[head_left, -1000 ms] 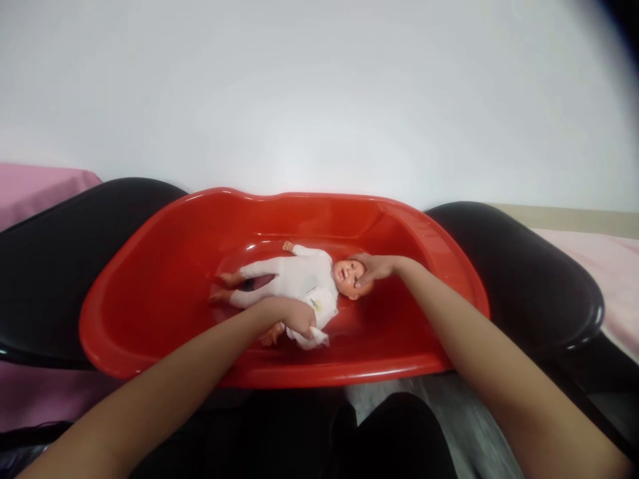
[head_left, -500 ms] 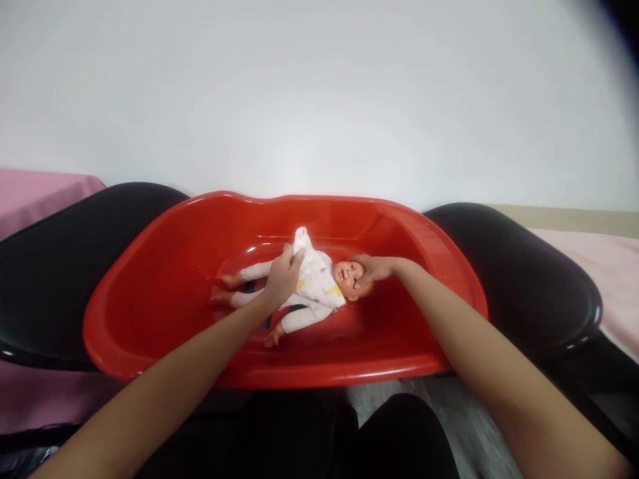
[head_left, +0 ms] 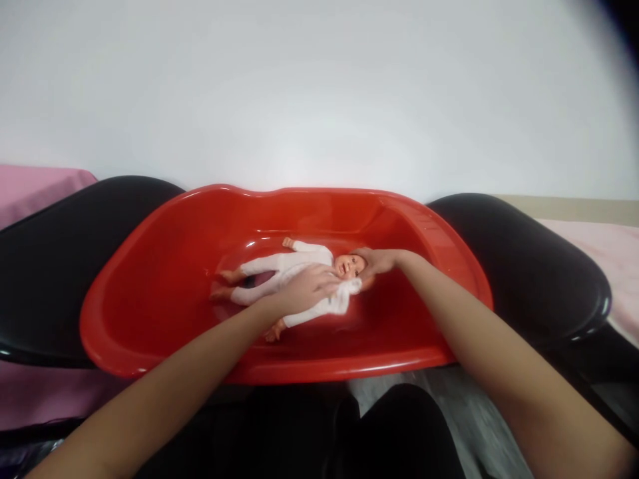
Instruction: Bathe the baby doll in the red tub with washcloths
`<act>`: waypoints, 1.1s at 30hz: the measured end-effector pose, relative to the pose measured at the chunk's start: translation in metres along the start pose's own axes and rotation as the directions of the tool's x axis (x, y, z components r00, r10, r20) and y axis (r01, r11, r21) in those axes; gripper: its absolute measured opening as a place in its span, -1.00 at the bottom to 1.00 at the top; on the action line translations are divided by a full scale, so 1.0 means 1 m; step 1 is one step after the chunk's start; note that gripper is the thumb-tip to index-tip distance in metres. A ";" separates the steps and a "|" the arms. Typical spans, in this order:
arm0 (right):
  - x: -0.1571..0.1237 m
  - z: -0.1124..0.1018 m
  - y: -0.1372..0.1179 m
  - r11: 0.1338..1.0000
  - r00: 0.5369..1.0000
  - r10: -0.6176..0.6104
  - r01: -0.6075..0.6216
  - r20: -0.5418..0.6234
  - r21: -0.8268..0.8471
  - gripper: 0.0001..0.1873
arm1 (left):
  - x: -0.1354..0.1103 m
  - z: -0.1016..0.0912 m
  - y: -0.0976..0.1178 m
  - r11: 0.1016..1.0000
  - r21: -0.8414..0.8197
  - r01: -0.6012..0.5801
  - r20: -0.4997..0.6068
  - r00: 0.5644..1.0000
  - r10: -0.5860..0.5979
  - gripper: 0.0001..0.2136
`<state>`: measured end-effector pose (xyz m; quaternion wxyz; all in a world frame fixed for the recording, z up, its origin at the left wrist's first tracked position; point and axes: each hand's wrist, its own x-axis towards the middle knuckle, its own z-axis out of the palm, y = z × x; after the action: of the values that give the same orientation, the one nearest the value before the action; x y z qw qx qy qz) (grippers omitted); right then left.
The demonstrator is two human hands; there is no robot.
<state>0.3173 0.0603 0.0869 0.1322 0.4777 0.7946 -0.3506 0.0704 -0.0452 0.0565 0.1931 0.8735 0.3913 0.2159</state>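
Note:
A baby doll (head_left: 259, 266) in white long-sleeved clothing lies on its back inside the red baby bathtub (head_left: 279, 372), with its feet to the left and its head to the right. My right hand (head_left: 378, 261) cups the top and side of the doll's head, thumb and fingers curved around it. Across the doll's chest reaches my left hand (head_left: 309, 287), its fingers closed on a small white cloth (head_left: 344, 296) bunched by the doll's near shoulder and chin. Part of the doll's chest is hidden under this hand.
A black rounded surface (head_left: 64, 279) flanks the tub on the left, another black rounded surface (head_left: 529, 273) on the right. Pink cloth (head_left: 40, 189) lies at the far left and pale pink cloth (head_left: 599, 253) at the far right. A white wall (head_left: 299, 93) stands behind.
My left hand has drawn the white cloth off the doll's chest, toward me and to the right. The doll's far arm now shows. My right hand stays at its head.

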 end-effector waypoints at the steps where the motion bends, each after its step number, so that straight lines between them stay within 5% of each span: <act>1: 0.000 0.000 0.000 1.000 1.000 -0.002 0.002 -0.002 -0.005 0.10 | -0.001 0.009 -0.005 0.999 0.006 -0.053 0.070 0.996 0.052 -0.78; 4: 0.001 0.001 0.001 1.000 1.000 0.004 -0.004 -0.003 -0.016 0.12 | -0.008 0.035 -0.027 0.979 0.128 -0.161 0.228 0.965 0.129 -0.66; 10: 0.002 0.002 0.002 1.000 1.000 -0.007 0.007 -0.001 0.016 0.13 | -0.015 0.056 -0.048 0.889 0.334 -0.314 0.298 0.930 0.217 -0.39; 16: 0.005 0.002 0.004 1.000 1.000 -0.022 0.022 -0.010 0.001 0.11 | -0.017 0.053 -0.042 0.838 0.390 -0.380 0.277 0.917 0.287 -0.80; 22: 0.005 0.002 0.005 1.000 0.999 -0.030 0.030 -0.011 0.006 0.09 | -0.018 0.057 -0.036 0.746 0.294 -0.598 0.418 0.782 0.462 -0.92; 24: 0.005 0.002 0.006 1.000 1.000 -0.027 0.027 -0.006 0.003 0.08 | -0.017 0.056 -0.033 0.724 0.302 -0.620 0.424 0.768 0.480 -0.93; 28: 0.006 0.002 0.009 0.999 0.999 -0.036 0.035 -0.020 -0.017 0.13 | -0.010 0.043 -0.024 0.730 0.432 -0.530 0.300 0.848 0.437 -0.87; 33: 0.007 0.002 0.010 0.999 1.000 -0.009 0.009 -0.008 -0.034 0.14 | -0.001 0.030 -0.015 0.802 0.564 -0.194 0.062 0.979 0.193 -0.81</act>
<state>0.3217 0.0669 0.0773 0.1355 0.4732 0.8031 -0.3358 0.0766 -0.0417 0.0242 -0.0982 0.9266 0.3467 0.1076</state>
